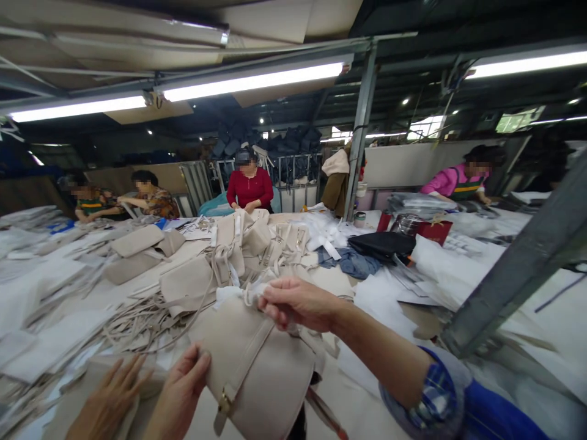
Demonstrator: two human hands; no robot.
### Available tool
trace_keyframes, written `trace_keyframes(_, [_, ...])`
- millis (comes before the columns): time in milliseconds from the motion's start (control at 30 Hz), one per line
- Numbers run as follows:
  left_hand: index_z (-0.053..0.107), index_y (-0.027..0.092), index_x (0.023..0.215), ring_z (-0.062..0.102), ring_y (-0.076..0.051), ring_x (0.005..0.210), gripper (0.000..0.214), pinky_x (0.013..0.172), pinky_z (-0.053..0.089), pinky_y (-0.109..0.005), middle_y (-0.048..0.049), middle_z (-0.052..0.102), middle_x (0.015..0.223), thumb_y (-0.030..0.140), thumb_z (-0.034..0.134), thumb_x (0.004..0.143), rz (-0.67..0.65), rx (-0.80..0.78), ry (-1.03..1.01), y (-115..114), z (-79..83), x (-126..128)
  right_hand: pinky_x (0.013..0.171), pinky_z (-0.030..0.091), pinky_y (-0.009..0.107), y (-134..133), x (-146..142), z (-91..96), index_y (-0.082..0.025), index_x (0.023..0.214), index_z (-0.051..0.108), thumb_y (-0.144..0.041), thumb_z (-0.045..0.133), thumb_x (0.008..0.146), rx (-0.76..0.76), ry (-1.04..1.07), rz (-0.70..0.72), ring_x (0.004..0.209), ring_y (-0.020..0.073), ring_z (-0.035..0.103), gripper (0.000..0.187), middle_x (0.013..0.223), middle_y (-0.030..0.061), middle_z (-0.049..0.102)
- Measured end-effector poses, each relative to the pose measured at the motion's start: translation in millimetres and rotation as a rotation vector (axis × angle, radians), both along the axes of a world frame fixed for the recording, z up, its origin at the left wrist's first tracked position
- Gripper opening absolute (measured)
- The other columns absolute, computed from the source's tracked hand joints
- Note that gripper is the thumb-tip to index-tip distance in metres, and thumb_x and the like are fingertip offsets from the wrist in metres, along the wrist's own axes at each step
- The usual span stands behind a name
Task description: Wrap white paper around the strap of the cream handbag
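Observation:
A beige backpack-style flap bag (pixel 250 366) hangs tilted in front of me, with a strap and a small gold-tone buckle (pixel 224 403) on its flap. My left hand (pixel 181 388) is closed on its left edge, thumb in front and fingers partly hidden. At the top, my right hand (pixel 293 300) pinches the beige handle loop (pixel 250 296), near some white wrapping. Beside my left hand, another person's hand (pixel 112 394) lies with fingers spread on flat beige pieces (pixel 59 403).
Beyond the bag lie a pile of beige bags (pixel 243 235) and tangled straps (pixel 142 324). White sheets (pixel 46 318) cover the left side. A slanting metal post (pixel 513 263) stands at right, near a black pouch (pixel 383 244). Several people sit across the table.

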State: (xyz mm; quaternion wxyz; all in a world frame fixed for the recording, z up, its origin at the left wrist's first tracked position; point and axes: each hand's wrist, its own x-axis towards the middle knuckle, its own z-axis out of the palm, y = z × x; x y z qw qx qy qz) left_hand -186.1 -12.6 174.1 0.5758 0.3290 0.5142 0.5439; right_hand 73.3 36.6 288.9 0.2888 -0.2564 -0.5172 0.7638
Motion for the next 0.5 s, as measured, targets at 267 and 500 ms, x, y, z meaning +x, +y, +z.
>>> trace_keyframes(267, [0.062, 0.017, 0.077, 0.054, -0.015, 0.096, 0.041, 0.078, 0.042, -0.022, -0.0017, 0.057, 0.124, 0.04, 0.081, 0.049, 0.246, 0.305, 0.219, 79, 33.3, -28, 0.078, 0.052, 0.029, -22, -47, 11.5, -0.013, 0.09, 0.054, -0.016, 0.051, 0.09, -0.236, 0.345, -0.237, 0.097, 0.0162, 0.065, 0.004, 0.101, 0.0087, 0.069])
trace_keyframes(500, [0.059, 0.017, 0.08, 0.047, -0.011, 0.063, 0.04, 0.059, 0.039, -0.022, 0.0041, 0.057, 0.068, 0.048, 0.075, 0.059, -0.01, 0.155, 0.294, 62, 19.1, -19, 0.052, 0.045, 0.02, 5, -26, -0.5, -0.012, 0.087, 0.056, -0.025, 0.064, 0.081, -0.092, 0.202, -0.165, 0.047, 0.0029, 0.042, 0.017, 0.066, -0.0046, 0.053])
